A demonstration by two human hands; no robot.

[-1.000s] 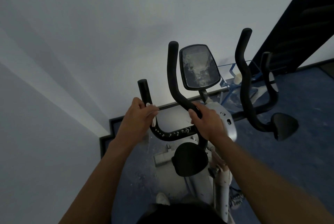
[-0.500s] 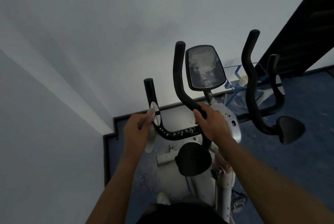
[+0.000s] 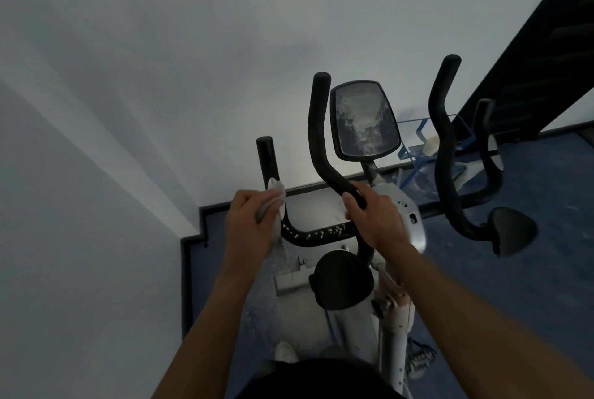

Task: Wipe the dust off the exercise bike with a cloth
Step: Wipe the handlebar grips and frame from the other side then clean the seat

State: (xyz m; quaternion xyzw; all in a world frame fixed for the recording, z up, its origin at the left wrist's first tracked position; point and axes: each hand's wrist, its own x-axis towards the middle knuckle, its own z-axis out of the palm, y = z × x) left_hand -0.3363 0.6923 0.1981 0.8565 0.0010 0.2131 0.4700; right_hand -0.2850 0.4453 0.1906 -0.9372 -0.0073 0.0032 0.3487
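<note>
At the left of the exercise bike, which stands in a corner on a blue floor, one grey cloth is gripped by the left hand, whose fingers are curled round it. The cloth is pressed against the short left handle, just above its bend, and a loose end hangs below the hand. White dust specks are seen along the curved bar between the two hands. The tall inner handle is clasped low down by the right hand, fingers wrapped about it. One dusty console screen is raised behind that handle. Farther right, two more black handles are seen, and one blue wire rack beyond them. In all, four upright handles are counted.
</note>
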